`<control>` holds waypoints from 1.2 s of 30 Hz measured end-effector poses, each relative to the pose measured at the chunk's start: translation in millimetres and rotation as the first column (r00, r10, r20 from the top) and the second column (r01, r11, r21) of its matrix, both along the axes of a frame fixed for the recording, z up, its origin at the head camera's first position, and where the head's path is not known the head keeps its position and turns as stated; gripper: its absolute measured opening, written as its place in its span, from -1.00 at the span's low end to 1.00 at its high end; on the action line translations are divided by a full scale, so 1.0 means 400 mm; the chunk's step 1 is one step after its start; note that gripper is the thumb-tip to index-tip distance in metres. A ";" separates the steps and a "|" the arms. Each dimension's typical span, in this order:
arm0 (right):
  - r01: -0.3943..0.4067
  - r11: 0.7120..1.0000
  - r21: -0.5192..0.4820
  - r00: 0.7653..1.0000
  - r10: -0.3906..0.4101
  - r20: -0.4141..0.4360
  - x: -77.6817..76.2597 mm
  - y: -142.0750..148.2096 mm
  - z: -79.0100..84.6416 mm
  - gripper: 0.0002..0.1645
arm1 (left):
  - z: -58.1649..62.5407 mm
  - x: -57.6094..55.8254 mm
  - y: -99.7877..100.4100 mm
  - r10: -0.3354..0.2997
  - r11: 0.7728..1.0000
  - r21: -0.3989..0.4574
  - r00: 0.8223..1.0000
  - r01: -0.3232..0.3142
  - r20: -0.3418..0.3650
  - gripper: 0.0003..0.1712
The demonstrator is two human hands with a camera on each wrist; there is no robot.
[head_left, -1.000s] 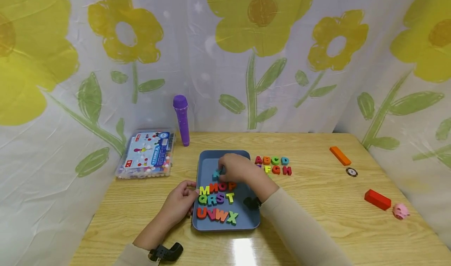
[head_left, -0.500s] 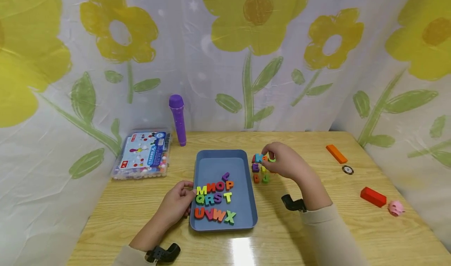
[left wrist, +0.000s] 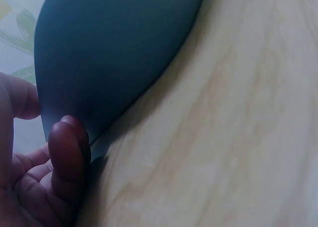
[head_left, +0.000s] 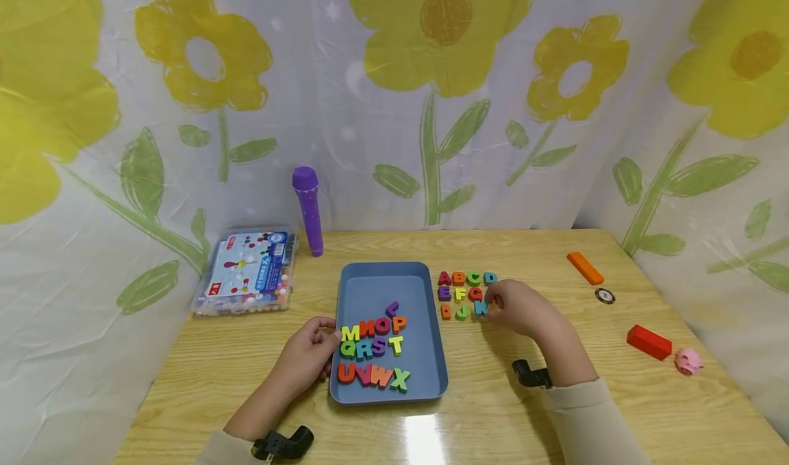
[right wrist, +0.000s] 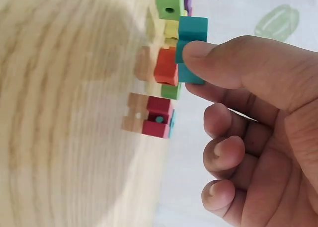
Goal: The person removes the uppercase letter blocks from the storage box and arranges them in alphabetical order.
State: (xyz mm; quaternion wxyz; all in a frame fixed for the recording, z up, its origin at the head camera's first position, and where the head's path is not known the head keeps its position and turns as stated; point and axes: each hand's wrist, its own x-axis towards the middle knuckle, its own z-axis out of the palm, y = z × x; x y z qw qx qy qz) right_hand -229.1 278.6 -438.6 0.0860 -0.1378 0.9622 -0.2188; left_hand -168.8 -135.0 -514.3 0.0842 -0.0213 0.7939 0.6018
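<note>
My right hand (head_left: 520, 307) pinches a blue letter K (head_left: 480, 308) between thumb and index finger, to the right of a green letter J (head_left: 461, 313). In the right wrist view the letter K (right wrist: 193, 28) is held upright just above the table, its other fingers curled loosely. Letters A (head_left: 444, 278), B, C and D form a row behind it, with E, F and G (head_left: 474, 294) in front of them. My left hand (head_left: 308, 352) grips the left wall of a blue-grey tray (head_left: 435, 355). Inside lie letters L (head_left: 392, 309) through X (head_left: 400, 380).
A purple microphone (head_left: 309, 211) stands at the back, beside a clear box of beads (head_left: 246, 270). To the right lie an orange block (head_left: 585, 268), a round chip (head_left: 605, 296), a red block (head_left: 649, 342) and a pink pig head (head_left: 687, 361). A flowered curtain (head_left: 345, 109) hangs behind the table.
My right hand has lifted the letter K out of the tray, carried it right over the rows of letters and brought it down beside the J. My left hand stays at the tray.
</note>
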 end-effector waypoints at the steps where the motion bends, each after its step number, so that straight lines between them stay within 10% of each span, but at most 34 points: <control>1: 0.001 1.000 0.006 1.000 -0.001 0.004 0.000 -0.001 -0.004 -0.81 | 0.000 0.001 -0.001 0.000 1.000 -0.002 1.000 0.000 0.000 -0.60; 15: 0.018 0.998 0.053 0.999 -0.020 0.035 -0.014 -0.015 -0.047 -0.75 | 0.007 0.012 -0.006 0.007 1.000 -0.016 1.000 -0.006 0.005 -0.59; 23: -0.014 0.999 0.051 1.000 0.014 -0.006 -0.002 -0.036 -0.001 -0.67 | 0.010 0.014 -0.008 0.004 1.000 -0.007 1.000 -0.003 0.009 -0.59; 31: -0.135 0.986 0.097 0.985 0.144 -0.097 -0.025 -0.220 0.084 -0.88 | 0.008 0.010 -0.009 0.004 1.000 -0.001 1.000 -0.004 0.005 -0.59; 36: -0.308 0.940 0.148 0.951 0.310 0.010 -0.061 -0.340 0.075 -0.85 | 0.001 0.004 -0.001 -0.001 1.000 0.014 1.000 0.001 0.006 -0.60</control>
